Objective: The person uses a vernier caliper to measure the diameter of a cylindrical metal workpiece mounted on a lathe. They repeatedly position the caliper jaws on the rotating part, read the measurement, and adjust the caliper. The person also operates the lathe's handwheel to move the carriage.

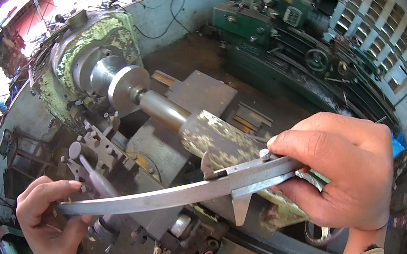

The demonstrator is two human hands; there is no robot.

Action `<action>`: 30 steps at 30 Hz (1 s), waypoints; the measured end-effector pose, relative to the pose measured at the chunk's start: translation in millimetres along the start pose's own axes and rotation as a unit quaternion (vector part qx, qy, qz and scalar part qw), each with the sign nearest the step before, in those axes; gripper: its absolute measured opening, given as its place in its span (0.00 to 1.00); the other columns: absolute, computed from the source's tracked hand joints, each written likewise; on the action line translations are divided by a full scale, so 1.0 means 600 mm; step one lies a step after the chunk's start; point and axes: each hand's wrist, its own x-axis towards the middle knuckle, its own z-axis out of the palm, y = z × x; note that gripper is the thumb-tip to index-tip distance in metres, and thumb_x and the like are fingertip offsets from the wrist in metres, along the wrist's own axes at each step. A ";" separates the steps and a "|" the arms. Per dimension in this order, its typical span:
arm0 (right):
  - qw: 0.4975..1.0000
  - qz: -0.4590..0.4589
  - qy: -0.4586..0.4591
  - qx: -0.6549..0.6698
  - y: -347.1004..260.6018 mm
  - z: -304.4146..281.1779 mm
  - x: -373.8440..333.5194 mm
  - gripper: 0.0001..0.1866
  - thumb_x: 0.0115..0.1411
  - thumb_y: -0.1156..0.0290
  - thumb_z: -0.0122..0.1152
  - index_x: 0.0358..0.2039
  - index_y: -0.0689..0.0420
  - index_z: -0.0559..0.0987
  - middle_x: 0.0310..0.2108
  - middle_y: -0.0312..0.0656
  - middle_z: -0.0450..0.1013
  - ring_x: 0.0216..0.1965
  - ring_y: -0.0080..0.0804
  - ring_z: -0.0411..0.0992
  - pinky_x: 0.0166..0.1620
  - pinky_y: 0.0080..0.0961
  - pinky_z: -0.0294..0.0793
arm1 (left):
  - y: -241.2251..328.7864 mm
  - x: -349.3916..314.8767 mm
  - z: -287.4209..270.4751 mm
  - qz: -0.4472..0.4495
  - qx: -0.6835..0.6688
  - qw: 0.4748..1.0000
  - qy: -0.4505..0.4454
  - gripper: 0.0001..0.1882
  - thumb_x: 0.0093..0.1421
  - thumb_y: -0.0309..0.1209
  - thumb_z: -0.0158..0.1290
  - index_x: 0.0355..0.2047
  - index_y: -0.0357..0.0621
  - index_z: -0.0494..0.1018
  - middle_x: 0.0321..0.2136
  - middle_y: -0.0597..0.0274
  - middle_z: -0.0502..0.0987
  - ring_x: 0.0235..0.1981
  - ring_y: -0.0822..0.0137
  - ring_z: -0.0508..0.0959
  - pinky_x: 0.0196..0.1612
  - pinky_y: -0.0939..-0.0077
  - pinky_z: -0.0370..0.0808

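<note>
A long steel vernier caliper (151, 200) lies roughly level across the view, held between both hands. My right hand (339, 170) is closed round its right end, with the thumb beside the small locking screw on the slide. One pointed jaw sticks up from the caliper and a larger one points down, both left of that hand. At the beam's left end, my left hand (52, 223) has its fingers and thumb curled about the tip. Beyond the caliper, a shiny round metal workpiece (129, 88) sits at the lathe's spindle, with the tailstock quill (164, 109) against its right side.
Worn green paint covers the lathe headstock (118, 34) and tailstock (215, 135). Under the caliper's left part stands a tool post with a lever handle (96, 179). A second, dark green lathe (274, 37) stands at the back right by a slatted wall.
</note>
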 end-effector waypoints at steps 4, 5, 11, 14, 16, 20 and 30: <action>0.999 0.002 -0.003 -0.054 -0.066 -0.054 -0.046 0.22 0.34 0.79 0.79 0.35 0.60 0.84 0.25 0.45 0.79 0.24 0.33 0.80 0.28 0.22 0.78 | 0.035 -0.045 -0.037 0.047 -0.008 0.999 -0.011 0.23 0.39 0.35 0.70 0.34 0.34 0.82 0.21 0.67 0.71 0.22 0.76 0.68 0.27 0.80 0.61; 0.998 0.004 0.003 -0.059 -0.078 -0.063 -0.057 0.23 0.34 0.79 0.79 0.35 0.60 0.84 0.25 0.45 0.79 0.24 0.33 0.80 0.27 0.23 0.78 | 0.044 -0.054 -0.044 0.041 -0.011 0.999 -0.009 0.23 0.39 0.35 0.70 0.35 0.34 0.82 0.21 0.67 0.71 0.22 0.76 0.68 0.27 0.80 0.61; 0.996 -0.002 0.026 -0.087 -0.132 -0.107 -0.109 0.23 0.34 0.78 0.80 0.35 0.60 0.84 0.24 0.45 0.80 0.23 0.33 0.80 0.27 0.22 0.79 | 0.086 -0.091 -0.070 0.074 -0.010 0.997 -0.009 0.23 0.39 0.36 0.70 0.35 0.35 0.82 0.20 0.68 0.70 0.22 0.76 0.67 0.26 0.81 0.60; 0.995 -0.005 0.031 -0.095 -0.150 -0.121 -0.128 0.23 0.34 0.77 0.81 0.36 0.60 0.84 0.24 0.45 0.80 0.23 0.33 0.80 0.27 0.22 0.79 | 0.102 -0.104 -0.079 0.079 -0.010 0.997 -0.017 0.23 0.40 0.37 0.70 0.35 0.34 0.82 0.20 0.68 0.70 0.22 0.76 0.67 0.26 0.81 0.60; 0.994 -0.004 0.035 -0.100 -0.160 -0.128 -0.137 0.23 0.34 0.77 0.81 0.36 0.60 0.84 0.24 0.45 0.80 0.24 0.33 0.80 0.27 0.22 0.79 | 0.109 -0.112 -0.082 0.073 -0.008 0.997 -0.014 0.23 0.40 0.37 0.70 0.35 0.34 0.82 0.20 0.68 0.70 0.22 0.76 0.67 0.26 0.81 0.60; 0.995 -0.002 0.041 -0.093 -0.171 -0.134 -0.151 0.23 0.35 0.76 0.82 0.36 0.60 0.84 0.25 0.45 0.80 0.24 0.33 0.80 0.27 0.22 0.79 | 0.118 -0.119 -0.088 0.079 -0.011 0.996 -0.030 0.23 0.40 0.37 0.70 0.35 0.35 0.82 0.20 0.68 0.71 0.22 0.76 0.68 0.27 0.80 0.61; 0.993 0.024 0.048 -0.102 -0.199 -0.139 -0.169 0.23 0.37 0.76 0.82 0.37 0.58 0.84 0.25 0.44 0.80 0.24 0.31 0.79 0.27 0.21 0.78 | 0.129 -0.134 -0.099 0.076 -0.011 0.997 -0.028 0.23 0.40 0.38 0.70 0.34 0.35 0.82 0.20 0.67 0.71 0.22 0.75 0.69 0.27 0.79 0.62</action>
